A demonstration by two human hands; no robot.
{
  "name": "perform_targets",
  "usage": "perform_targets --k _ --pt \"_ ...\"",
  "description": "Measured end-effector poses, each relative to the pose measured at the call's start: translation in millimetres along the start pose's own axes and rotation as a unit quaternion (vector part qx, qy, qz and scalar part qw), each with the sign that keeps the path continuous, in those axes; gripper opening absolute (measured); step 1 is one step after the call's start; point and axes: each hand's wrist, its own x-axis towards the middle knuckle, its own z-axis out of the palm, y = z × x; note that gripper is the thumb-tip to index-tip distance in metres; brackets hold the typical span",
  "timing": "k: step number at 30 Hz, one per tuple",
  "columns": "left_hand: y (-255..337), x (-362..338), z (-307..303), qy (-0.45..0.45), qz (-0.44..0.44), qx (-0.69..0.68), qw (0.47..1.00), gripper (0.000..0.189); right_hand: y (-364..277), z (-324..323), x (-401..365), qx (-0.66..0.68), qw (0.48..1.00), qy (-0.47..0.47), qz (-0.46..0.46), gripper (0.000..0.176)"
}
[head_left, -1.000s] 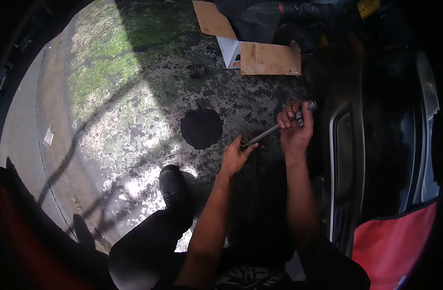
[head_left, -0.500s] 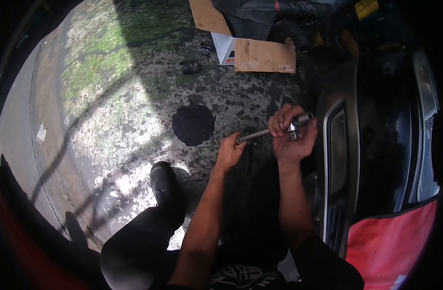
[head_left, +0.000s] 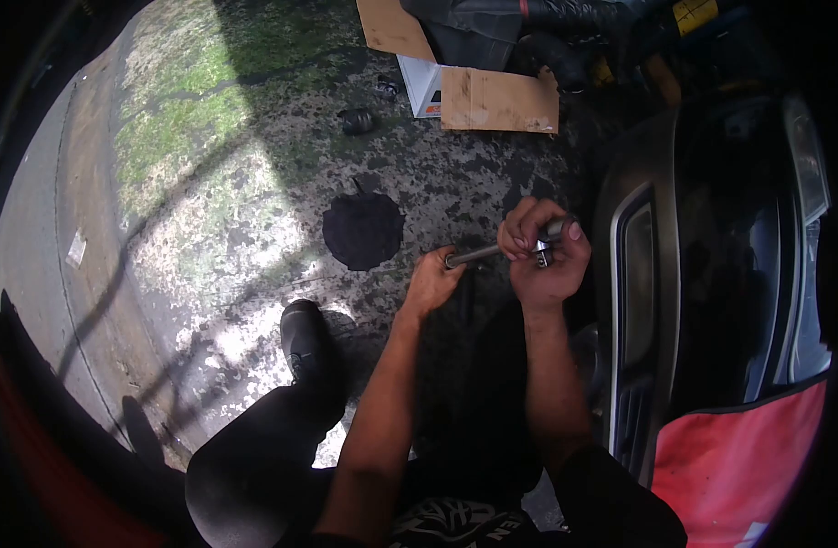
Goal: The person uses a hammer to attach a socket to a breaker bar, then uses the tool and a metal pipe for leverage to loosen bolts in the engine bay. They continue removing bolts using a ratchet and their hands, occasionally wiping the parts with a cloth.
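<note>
A long-handled steel socket wrench [head_left: 479, 255] is held between my two hands, slanting up to the right. Around its handle end, my left hand [head_left: 432, 284] is closed. My right hand [head_left: 544, 281] has its fingers wrapped about the head end, palm turned up. A shiny square drive pokes down between those fingers, while the rest of the head is partly hidden by them. The dark car bumper [head_left: 652, 274] stands just right of my right hand, not touched by it.
On the stained ground lie a round black piece [head_left: 364, 231] and a small black cylinder [head_left: 356, 121]. An open cardboard box [head_left: 499, 100] stands at the top. Red cloth [head_left: 738, 447] drapes over the car at lower right. My black shoe [head_left: 305, 338] is at lower left.
My right hand has shifted slightly left along the wrench and its fingers have curled tighter over the head. My left hand stays almost in place on the handle.
</note>
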Motion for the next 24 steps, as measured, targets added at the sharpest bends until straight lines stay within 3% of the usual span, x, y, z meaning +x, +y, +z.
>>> perform_targets --k 7,10,13,16,19,24 --pt "-1 1 1 -0.001 -0.016 -0.002 1.000 0.030 5 4 -1 -0.001 1.000 0.010 -0.012 0.056" --pt "18 2 -11 -0.059 -0.050 -0.019 0.997 0.040 8 2 1 0.006 1.000 0.003 -0.016 0.056" --pt "36 1 -17 -0.044 0.041 -0.010 0.998 0.056 9 -1 6 0.009 1.000 -0.001 -0.007 0.055" --pt "19 19 -9 -0.028 0.124 -0.126 0.984 0.064 11 0 17 -0.001 1.000 -0.011 -0.014 0.054" --pt "47 28 -30 -0.098 0.143 -0.188 0.967 0.074 15 4 26 -0.025 1.000 -0.004 -0.008 0.051" --pt "77 21 -44 -0.061 0.112 -0.089 0.988 0.085 20 10 42 -0.045 0.998 0.010 -0.032 0.045"
